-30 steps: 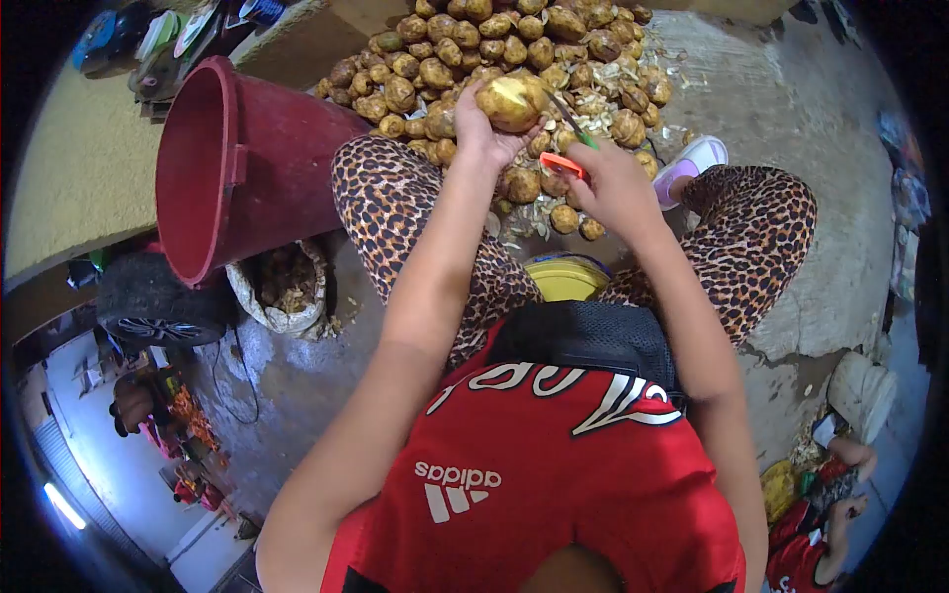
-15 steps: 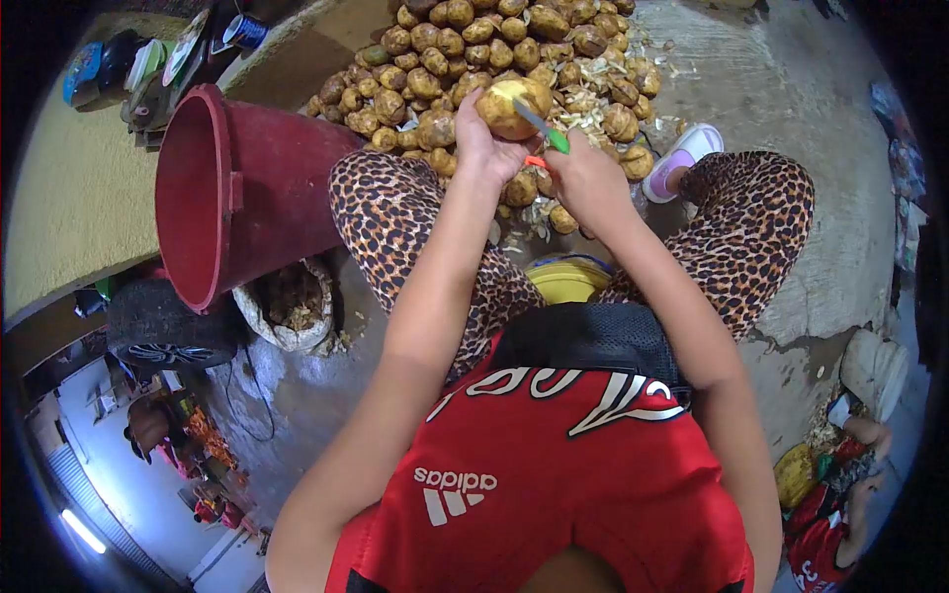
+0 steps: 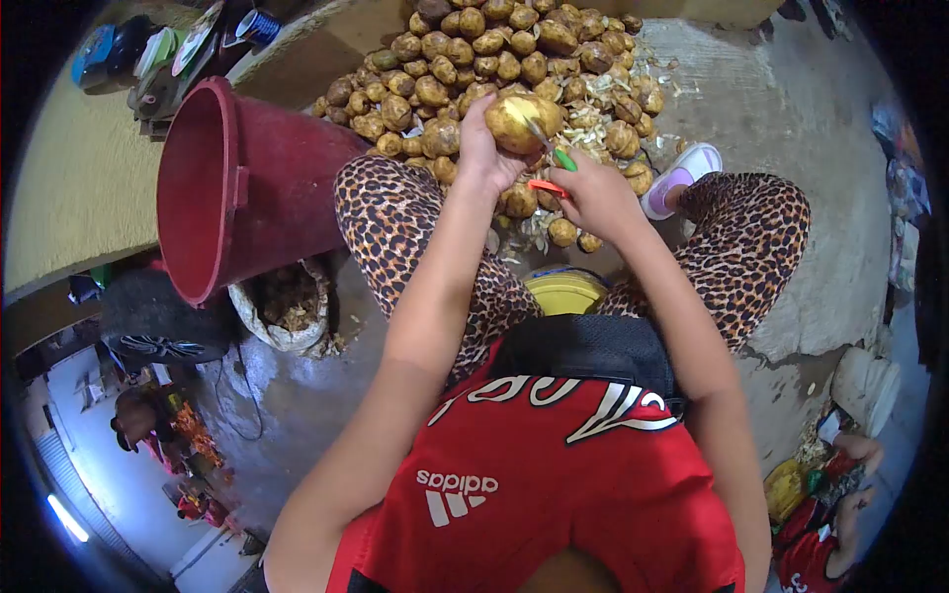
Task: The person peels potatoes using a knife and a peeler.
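My left hand (image 3: 486, 148) is wrapped round a large yellow-brown potato (image 3: 514, 121), holding it up in front of the pile. A pale peeled patch shows on its upper side. My right hand (image 3: 598, 193) grips a small knife (image 3: 537, 129) with green on its handle, and the blade rests against the potato. A strip of orange plastic (image 3: 547, 187) juts from the same hand; whether it belongs to the knife I cannot tell. Behind both hands lies a heap of potatoes (image 3: 432, 91), with pale peelings (image 3: 590, 128) scattered among them.
A big dark red bucket (image 3: 287, 178) lies tilted at the left, beside an open white sack (image 3: 262, 321) of scraps. Below it is a black tyre (image 3: 163, 321). Something yellow and round (image 3: 565, 290) sits between my legs. Another person (image 3: 825, 534) is at the lower right.
The knife has moved down and right across the potato, and its blade now shows less. More of the orange piece is visible. The whole view has shifted slightly.
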A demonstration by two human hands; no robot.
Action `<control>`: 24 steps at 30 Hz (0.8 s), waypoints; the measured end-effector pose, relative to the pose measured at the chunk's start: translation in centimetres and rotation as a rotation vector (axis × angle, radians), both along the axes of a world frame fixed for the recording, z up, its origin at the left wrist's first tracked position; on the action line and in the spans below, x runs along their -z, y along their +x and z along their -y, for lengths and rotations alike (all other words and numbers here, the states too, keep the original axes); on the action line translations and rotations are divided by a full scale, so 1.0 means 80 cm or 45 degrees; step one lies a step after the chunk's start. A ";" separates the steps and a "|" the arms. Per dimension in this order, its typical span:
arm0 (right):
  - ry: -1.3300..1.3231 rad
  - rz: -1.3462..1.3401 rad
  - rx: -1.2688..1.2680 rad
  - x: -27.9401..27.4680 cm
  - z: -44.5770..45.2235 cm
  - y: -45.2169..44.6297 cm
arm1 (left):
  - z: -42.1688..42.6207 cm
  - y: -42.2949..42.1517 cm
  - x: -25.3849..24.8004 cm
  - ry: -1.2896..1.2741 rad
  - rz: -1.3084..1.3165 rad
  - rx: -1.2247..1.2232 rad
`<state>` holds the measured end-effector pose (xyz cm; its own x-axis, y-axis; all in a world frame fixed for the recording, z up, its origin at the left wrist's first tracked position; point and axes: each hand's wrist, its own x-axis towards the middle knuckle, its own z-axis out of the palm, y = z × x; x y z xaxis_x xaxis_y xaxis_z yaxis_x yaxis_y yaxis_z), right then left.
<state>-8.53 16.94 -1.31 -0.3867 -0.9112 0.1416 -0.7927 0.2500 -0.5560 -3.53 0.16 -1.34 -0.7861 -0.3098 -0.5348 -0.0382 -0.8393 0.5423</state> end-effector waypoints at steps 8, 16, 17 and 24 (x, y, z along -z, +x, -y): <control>-0.060 -0.065 0.153 0.016 0.009 0.006 | -0.018 -0.004 0.006 -0.011 -0.069 -0.210; -0.144 0.303 -0.015 0.012 0.010 -0.008 | -0.007 -0.002 0.004 0.060 -0.002 -0.024; -0.138 0.393 -0.050 0.006 0.009 -0.012 | -0.007 -0.003 0.005 0.074 0.000 -0.013; -0.132 0.955 -0.025 0.000 -0.004 -0.014 | -0.001 0.002 0.019 0.068 0.058 0.060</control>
